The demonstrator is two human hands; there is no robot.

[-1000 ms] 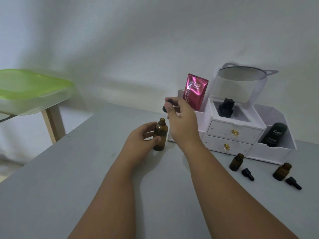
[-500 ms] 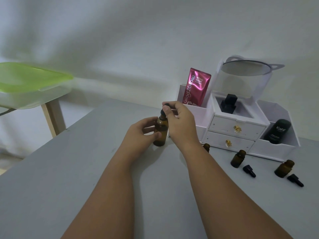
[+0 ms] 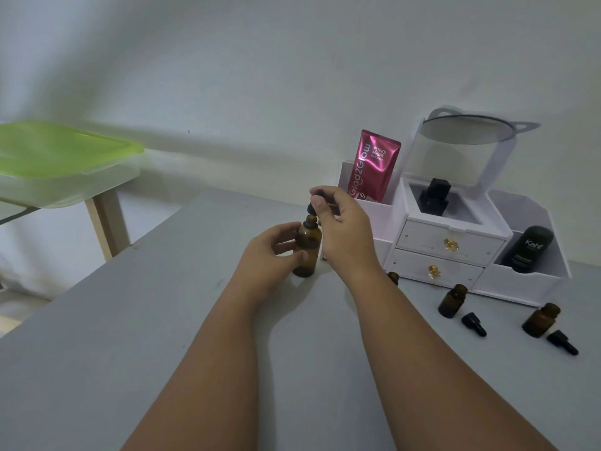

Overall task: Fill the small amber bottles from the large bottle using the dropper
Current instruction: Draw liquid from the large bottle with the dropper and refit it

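The left hand (image 3: 273, 249) grips the large bottle (image 3: 306, 247) upright on the table (image 3: 130, 336); the right hand (image 3: 344, 222) pinches the dropper (image 3: 313, 203) just above its open neck; drawing liquid seems underway; next it must be carried to the small amber bottles (image 3: 451, 301), uncapped, near the organiser (image 3: 455, 242).

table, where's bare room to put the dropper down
The widest bare stretch of the table is left of the left hand and large bottle, out to the table edge. A narrower strip lies between the forearms. It is crowded at right, where small amber bottles and loose caps sit before the white organizer.
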